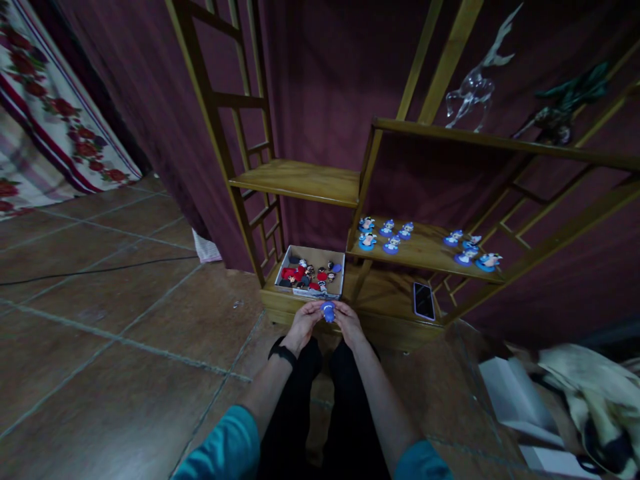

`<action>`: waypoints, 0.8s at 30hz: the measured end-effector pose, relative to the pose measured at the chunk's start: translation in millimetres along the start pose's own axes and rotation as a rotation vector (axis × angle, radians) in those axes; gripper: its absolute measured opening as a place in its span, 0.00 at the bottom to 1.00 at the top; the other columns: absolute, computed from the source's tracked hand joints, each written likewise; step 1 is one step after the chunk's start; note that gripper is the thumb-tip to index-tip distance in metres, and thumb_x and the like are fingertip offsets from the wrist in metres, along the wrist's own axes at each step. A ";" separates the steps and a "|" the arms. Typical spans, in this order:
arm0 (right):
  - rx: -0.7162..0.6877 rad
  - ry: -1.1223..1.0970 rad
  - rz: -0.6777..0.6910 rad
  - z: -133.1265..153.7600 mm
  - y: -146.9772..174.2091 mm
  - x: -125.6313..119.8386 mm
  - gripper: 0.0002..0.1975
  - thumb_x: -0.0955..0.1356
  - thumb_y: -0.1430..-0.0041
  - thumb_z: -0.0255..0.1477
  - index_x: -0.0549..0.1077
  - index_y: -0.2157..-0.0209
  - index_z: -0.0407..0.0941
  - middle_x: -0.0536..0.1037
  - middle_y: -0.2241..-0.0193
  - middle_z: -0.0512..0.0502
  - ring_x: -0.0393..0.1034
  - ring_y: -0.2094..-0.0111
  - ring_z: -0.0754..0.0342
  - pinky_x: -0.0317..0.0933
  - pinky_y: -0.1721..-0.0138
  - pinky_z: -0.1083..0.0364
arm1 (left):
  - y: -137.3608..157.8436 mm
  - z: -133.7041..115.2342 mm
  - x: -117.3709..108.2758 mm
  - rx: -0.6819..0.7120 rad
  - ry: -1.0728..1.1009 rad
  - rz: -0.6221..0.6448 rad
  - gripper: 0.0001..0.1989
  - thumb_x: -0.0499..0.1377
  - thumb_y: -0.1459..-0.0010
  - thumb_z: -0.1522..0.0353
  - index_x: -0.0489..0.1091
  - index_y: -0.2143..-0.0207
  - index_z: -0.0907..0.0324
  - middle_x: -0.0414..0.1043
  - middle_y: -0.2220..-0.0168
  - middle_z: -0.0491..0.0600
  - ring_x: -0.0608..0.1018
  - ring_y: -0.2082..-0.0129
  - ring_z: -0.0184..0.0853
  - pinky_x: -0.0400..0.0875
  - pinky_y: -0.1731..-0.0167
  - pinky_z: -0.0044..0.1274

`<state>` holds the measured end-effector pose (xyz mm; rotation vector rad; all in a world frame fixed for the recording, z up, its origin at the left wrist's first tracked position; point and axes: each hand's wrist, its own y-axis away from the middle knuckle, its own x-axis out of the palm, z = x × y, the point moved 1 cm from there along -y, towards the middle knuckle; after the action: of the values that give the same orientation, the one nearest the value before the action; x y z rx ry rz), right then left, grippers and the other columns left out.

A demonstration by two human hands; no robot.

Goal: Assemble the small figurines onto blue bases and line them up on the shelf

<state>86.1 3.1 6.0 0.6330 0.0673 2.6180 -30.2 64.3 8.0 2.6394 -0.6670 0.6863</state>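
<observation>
1. Head view: the purple figurine (329,312) is held near the front edge of the box (320,256); room is left over the tiled floor (150,320).
2. Its wider end is turned boxward, its narrower toward the knees (311,358).
3. It is pinched between the fingertips of the left hand (305,321) and right hand (349,319).

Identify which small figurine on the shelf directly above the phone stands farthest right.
The blue-based figurine, front right on the shelf; all others there stand further left.

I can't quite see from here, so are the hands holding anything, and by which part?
The left hand and right hand hold a small purple object by its opposite sides; its finer details are too small to tell.
</observation>
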 end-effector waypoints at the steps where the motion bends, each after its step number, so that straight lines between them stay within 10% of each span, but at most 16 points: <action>1: -0.004 0.010 -0.004 -0.7 0.1 -0.2 0.16 0.71 0.61 0.35 0.74 0.66 0.45 0.77 0.66 0.47 0.70 0.65 0.52 0.63 0.63 0.54 | -0.1 0.6 -0.9 -0.006 0.005 -0.003 0.19 0.67 0.66 0.73 0.72 0.66 0.64 0.75 0.67 0.53 0.75 0.70 0.32 0.67 0.67 0.23; 24: 0.058 0.018 -0.049 -12.0 -7.3 -1.6 0.20 0.71 0.60 0.36 0.72 0.62 0.45 0.76 0.63 0.45 0.71 0.66 0.53 0.65 0.63 0.52 | -2.9 -3.1 -4.3 -0.124 -0.002 0.022 0.20 0.66 0.63 0.75 0.70 0.64 0.63 0.73 0.72 0.49 0.75 0.72 0.29 0.68 0.66 0.23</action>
<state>85.0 9.6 -6.4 0.6199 0.1622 2.5826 -33.1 69.6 7.8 2.5233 -0.7162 0.6282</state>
